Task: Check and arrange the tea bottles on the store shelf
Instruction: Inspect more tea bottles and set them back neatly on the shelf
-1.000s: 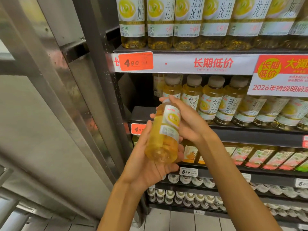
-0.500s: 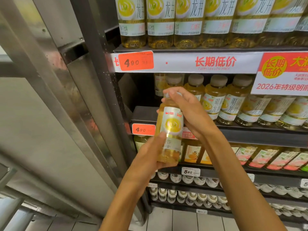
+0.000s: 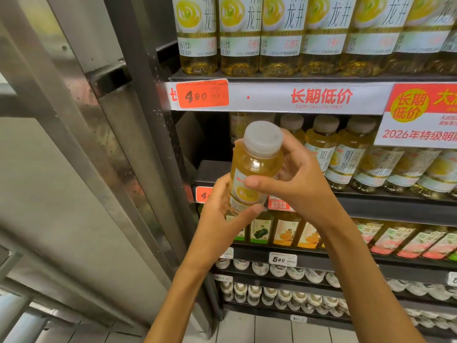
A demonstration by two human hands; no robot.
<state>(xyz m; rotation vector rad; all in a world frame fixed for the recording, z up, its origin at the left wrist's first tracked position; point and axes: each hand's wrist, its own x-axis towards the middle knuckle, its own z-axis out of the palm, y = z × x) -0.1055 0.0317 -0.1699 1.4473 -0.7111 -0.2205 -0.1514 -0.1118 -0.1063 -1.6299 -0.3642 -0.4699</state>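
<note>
A small bottle of yellow tea (image 3: pixel 256 167) with a pale cap is held upright in front of the shelf, cap tilted toward me. My left hand (image 3: pixel 222 214) grips its lower part from the left. My right hand (image 3: pixel 294 179) grips its upper body from the right, thumb across the front. Behind it, a row of like tea bottles (image 3: pixel 346 157) stands on the second shelf (image 3: pixel 395 204), with a gap at that row's left end.
Large tea bottles (image 3: pixel 279 33) fill the top shelf above a price strip (image 3: pixel 319 97) with an orange 4.90 tag (image 3: pixel 201 94). Juice bottles (image 3: pixel 284 231) and white-capped bottles (image 3: pixel 279 295) fill lower shelves. A steel column (image 3: pixel 118 144) borders the shelf on the left.
The bottle has turned from bottom-toward-me to upright with its cap up and toward me. Both hands shifted their hold and rose slightly.
</note>
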